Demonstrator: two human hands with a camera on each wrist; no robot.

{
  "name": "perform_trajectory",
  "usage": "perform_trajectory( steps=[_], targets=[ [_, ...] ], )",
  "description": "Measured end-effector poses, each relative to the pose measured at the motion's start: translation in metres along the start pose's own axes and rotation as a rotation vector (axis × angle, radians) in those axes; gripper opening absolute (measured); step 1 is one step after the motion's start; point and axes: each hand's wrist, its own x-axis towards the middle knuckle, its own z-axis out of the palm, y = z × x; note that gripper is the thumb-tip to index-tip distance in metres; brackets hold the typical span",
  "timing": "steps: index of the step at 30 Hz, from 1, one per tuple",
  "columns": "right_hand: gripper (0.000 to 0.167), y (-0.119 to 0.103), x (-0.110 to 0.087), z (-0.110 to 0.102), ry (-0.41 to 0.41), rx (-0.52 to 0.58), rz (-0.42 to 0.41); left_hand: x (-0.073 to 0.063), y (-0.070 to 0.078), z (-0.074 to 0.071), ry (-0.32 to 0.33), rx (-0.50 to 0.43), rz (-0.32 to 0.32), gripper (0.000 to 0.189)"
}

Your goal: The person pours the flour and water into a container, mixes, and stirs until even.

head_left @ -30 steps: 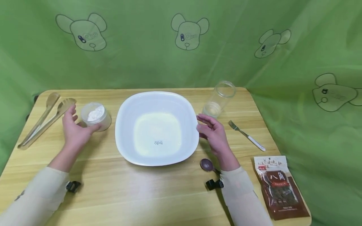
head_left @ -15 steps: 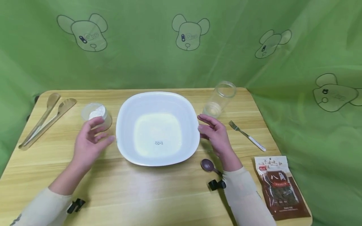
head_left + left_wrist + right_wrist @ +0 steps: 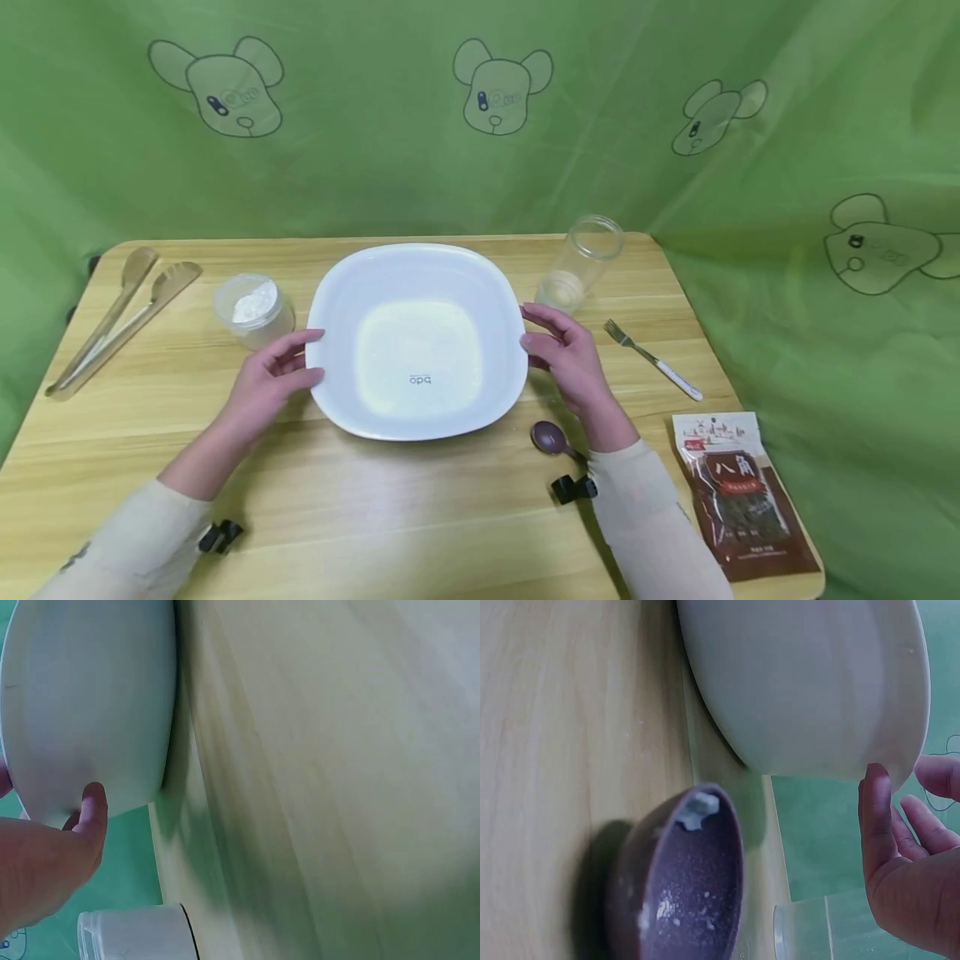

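A white rounded basin (image 3: pixel 420 408) stands in the middle of the wooden table in the head view. At its left rim my left hand (image 3: pixel 272 375) grips the edge, with a finger against the outer wall in the left wrist view. My right hand (image 3: pixel 567 360) holds the right rim; the right wrist view has fingers on the outside and the thumb by the edge. Just behind the left hand is a clear tub of white powder (image 3: pixel 257 308). A purple-brown spoon (image 3: pixel 549 437) lies near the right wrist, with white residue in its bowl (image 3: pixel 697 877).
A tall glass jar (image 3: pixel 581 262) stands right of the basin at the back. Further right lie a fork (image 3: pixel 652 360) and a brown packet (image 3: pixel 742 500). Wooden utensils (image 3: pixel 123 312) are at the far left. Green cloth (image 3: pixel 375 150) hangs behind the table.
My left hand has moved from beside the tub of white powder, right and toward me, onto the basin's left rim. My right hand stays on the right rim.
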Motion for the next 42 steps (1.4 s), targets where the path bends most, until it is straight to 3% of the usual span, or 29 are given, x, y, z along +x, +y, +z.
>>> perform_trajectory(
  steps=[11,17,22,27,33,42],
  targets=[
    [0.046,-0.004,-0.003,-0.028,0.054,-0.062,-0.023,-0.002,-0.007,0.004,0.005,-0.118,0.000,0.051],
    [0.047,-0.006,-0.005,-0.050,0.143,-0.047,-0.074,-0.005,-0.007,0.005,0.011,-0.236,-0.005,0.051],
    [0.044,-0.012,-0.001,-0.066,0.263,-0.001,-0.148,-0.006,-0.007,0.005,0.005,-0.274,0.011,0.050],
    [0.049,-0.020,0.013,-0.074,0.349,0.001,-0.225,-0.006,-0.008,0.005,0.000,-0.286,0.015,0.049],
    [0.065,-0.026,0.038,-0.078,0.366,-0.028,-0.262,-0.005,-0.009,0.005,0.002,-0.300,0.016,0.048],
    [0.078,-0.024,0.070,-0.076,0.344,-0.101,-0.191,-0.005,-0.009,0.006,0.007,-0.300,0.009,0.050]
  ],
)
